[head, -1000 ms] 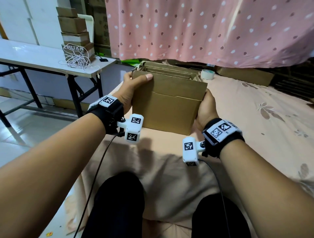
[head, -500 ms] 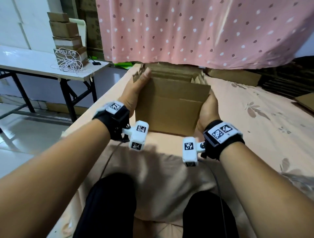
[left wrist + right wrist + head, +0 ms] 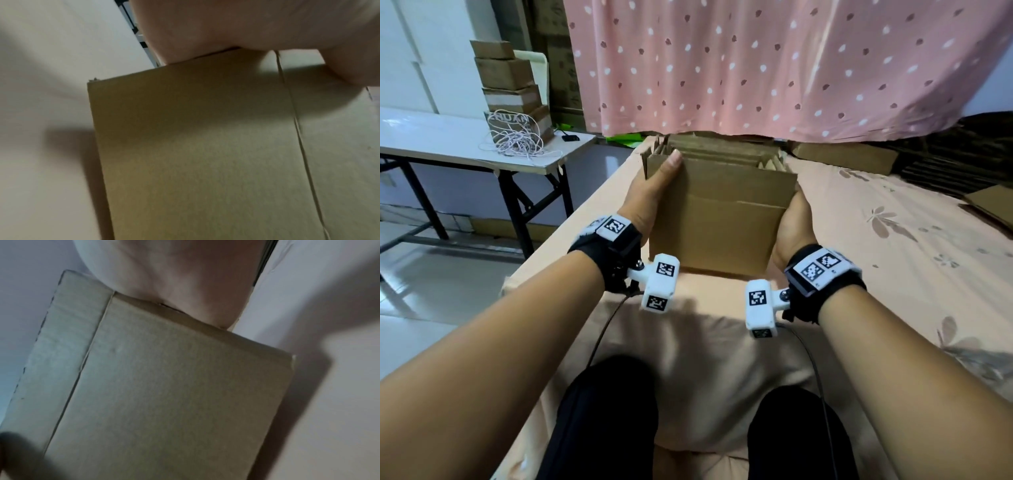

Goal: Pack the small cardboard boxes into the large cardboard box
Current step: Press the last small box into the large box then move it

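Observation:
A brown cardboard bundle [image 3: 722, 219] stands upright on the peach bedsheet [image 3: 876, 260] in front of me, with several cardboard layers showing along its top edge. My left hand [image 3: 650, 195] holds its left side, the thumb lying up the front face. My right hand [image 3: 792, 226] clasps its right side, and its fingers are hidden behind the cardboard. In the left wrist view the cardboard face [image 3: 195, 146] fills the frame under my palm [image 3: 226, 24]. The right wrist view shows the same cardboard [image 3: 164, 394] below my right palm [image 3: 174, 272].
A white folding table [image 3: 431, 144] stands at the left with stacked small boxes [image 3: 510, 89] and a coil of white cord [image 3: 515, 138]. A pink dotted curtain [image 3: 756, 61] hangs just behind the bundle. Flat cardboard [image 3: 846, 157] lies at the back right. My knees [image 3: 606, 411] are at the bed's near edge.
Both hands have slid the cardboard a little away from me toward the curtain and squared it up. The holds on its two sides look unchanged.

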### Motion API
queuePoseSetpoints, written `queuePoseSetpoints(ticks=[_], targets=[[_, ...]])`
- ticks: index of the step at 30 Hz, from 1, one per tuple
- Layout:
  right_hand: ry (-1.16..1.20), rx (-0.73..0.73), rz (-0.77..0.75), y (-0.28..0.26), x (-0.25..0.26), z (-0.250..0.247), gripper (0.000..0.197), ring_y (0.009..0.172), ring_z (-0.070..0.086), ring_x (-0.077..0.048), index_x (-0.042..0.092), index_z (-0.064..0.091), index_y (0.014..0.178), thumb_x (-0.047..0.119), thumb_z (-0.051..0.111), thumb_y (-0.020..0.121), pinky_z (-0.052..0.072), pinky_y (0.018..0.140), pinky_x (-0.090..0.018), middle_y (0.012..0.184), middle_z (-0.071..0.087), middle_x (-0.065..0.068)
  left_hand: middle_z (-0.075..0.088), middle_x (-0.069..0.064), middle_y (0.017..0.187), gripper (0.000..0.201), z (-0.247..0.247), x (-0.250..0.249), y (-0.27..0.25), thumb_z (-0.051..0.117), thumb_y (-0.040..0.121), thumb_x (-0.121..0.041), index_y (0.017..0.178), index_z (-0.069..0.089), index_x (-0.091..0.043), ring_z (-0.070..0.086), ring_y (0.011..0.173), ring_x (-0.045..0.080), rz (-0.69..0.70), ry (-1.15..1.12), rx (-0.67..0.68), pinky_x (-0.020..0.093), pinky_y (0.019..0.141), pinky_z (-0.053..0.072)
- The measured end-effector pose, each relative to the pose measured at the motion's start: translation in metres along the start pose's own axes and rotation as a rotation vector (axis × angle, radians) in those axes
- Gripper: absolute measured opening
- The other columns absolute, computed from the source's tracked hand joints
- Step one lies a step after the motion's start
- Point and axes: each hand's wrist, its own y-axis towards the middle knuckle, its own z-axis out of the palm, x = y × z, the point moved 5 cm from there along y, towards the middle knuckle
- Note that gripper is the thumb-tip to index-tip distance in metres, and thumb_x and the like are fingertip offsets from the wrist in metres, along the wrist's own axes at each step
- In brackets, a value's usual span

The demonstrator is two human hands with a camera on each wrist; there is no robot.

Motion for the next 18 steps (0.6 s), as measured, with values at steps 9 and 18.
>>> queuePoseSetpoints(ticks=[9,18], targets=[[0.000,0.008,-0.017,-0.003,0.007,0.000,0.058,0.061,0.072,-0.019,0.022,0.071,0.078,0.057,0.031,0.103,0.057,0.057,-0.024,0.072,0.076,-0.002,0.079,-0.001,0.107,0.041,0.006,-0.008,-0.001,0.060,0.094,-0.056,0.116,0.072,-0.024,0.076,0.097,0.017,-0.072,0.018,-0.008,0.034,0.086,0.057],[-0.029,-0.015,0.012,-0.003,-0.011,-0.025,0.055,0.081,0.073,-0.026,0.026,0.074,0.098,0.067,0.038,0.096,0.058,0.067,-0.032,0.092,0.077,-0.006,0.076,0.000,0.119,0.059,0.011,0.014,-0.016,0.066,0.087,-0.060,0.132,0.063,-0.023,0.073,0.109,0.018,-0.029,-0.010,0.001,0.037,0.094,0.056]])
